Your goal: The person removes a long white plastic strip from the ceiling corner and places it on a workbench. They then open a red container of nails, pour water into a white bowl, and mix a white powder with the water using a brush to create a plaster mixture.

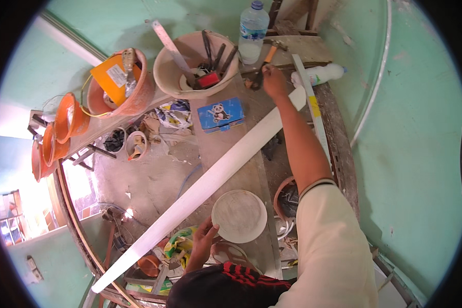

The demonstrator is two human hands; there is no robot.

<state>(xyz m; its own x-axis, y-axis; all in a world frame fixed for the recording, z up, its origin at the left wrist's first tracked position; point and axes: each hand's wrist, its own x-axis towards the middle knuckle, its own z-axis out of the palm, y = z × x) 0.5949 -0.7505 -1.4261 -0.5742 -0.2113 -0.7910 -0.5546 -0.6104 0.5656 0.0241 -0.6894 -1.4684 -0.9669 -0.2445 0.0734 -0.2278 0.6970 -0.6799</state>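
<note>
My right hand (274, 83) reaches far across the bench, its fingers curled round the lower end of a hammer (268, 55) with an orange-brown handle. At the edge of a round white disc (239, 216), my left hand (204, 240) grips with the thumb on the rim; its other fingers are partly hidden. A long white tapered strip (205, 187) runs diagonally from the lower left up to beneath my right wrist. Beside my right hand lie a metal straightedge (313, 100) with a yellow label and a white plastic bottle (326, 73) on its side.
A wide bowl (164, 77) holds tools, near a clear water bottle (253, 31) and a blue box (220, 115). Orange buckets (66, 120) and a tub (148, 92) line the left. Below the planks (264, 236), the littered floor (143, 182) has small buckets. Green walls (410, 154) enclose the space.
</note>
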